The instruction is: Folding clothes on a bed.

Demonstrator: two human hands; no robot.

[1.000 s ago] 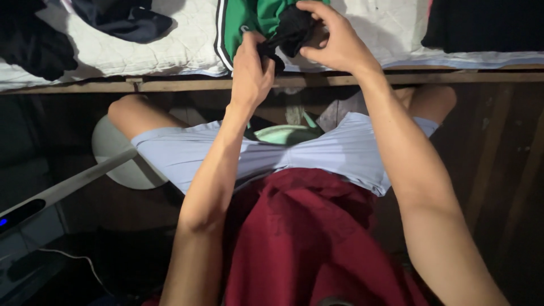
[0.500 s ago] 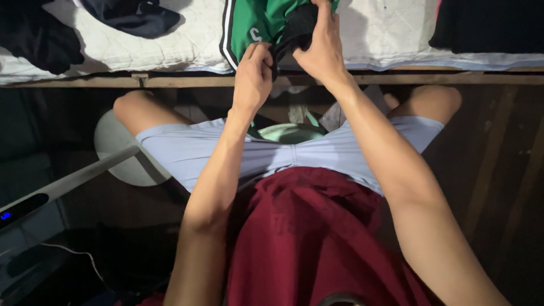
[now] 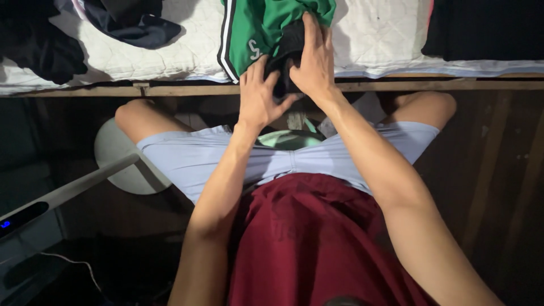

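A bed is running across the top of the view, its white quilted mattress (image 3: 187,48) sitting on a wooden frame (image 3: 187,89) whose front rail is showing as a pale strip below the cover. 5 pieces of clothing are lying directly on the mattress. At the far left a black garment (image 3: 39,45) is bunching up near the edge. Just beside it, a dark navy garment (image 3: 133,22) is spreading in loose folds. Near the middle, green shorts (image 3: 260,22) with white and black side stripes are hanging slightly over the front edge, with a small black cloth (image 3: 289,56) resting against them. At the far right a black folded garment (image 3: 481,28) is lying flat.
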